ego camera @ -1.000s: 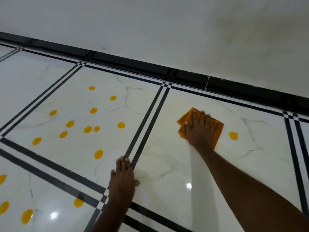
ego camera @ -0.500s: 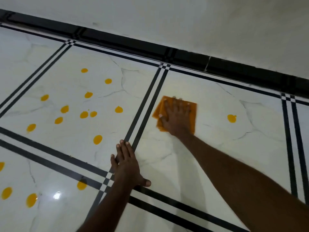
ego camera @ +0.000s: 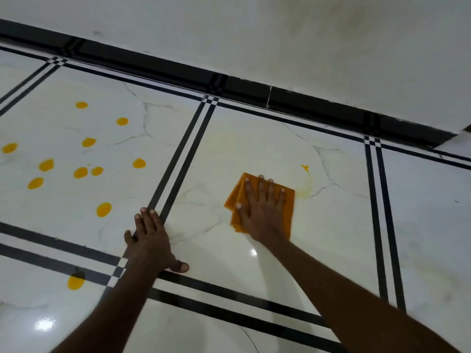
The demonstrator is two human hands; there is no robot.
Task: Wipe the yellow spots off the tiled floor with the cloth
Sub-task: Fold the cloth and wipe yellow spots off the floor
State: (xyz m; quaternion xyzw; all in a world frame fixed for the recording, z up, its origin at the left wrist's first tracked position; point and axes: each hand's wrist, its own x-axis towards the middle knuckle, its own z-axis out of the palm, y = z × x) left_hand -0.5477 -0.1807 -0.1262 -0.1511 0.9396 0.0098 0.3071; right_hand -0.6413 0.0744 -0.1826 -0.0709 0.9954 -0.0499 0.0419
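Note:
My right hand (ego camera: 262, 207) lies flat, fingers spread, pressing a folded orange cloth (ego camera: 288, 212) onto a white marble floor tile (ego camera: 331, 238). Just right of the cloth a pale yellow smear (ego camera: 307, 186) curves up to a small leftover yellow fleck (ego camera: 305, 167). My left hand (ego camera: 150, 240) rests palm down on the floor at the crossing of black tile lines, holding nothing. Several round yellow spots (ego camera: 80, 172) dot the tile to the left, one larger spot (ego camera: 104, 209) sits near my left fingers, and another spot (ego camera: 76, 282) lies on the near-left tile.
A black skirting strip (ego camera: 254, 87) runs along the base of a white wall (ego camera: 280, 42) at the far edge of the floor. Double black lines (ego camera: 178, 159) separate the tiles. Bright light reflections show on the glossy floor near my arms.
My right hand has slid the cloth rightwards and nearer me across the tile. The round yellow spot on the right is now smeared to a faint streak and a fleck. My left hand stayed planted.

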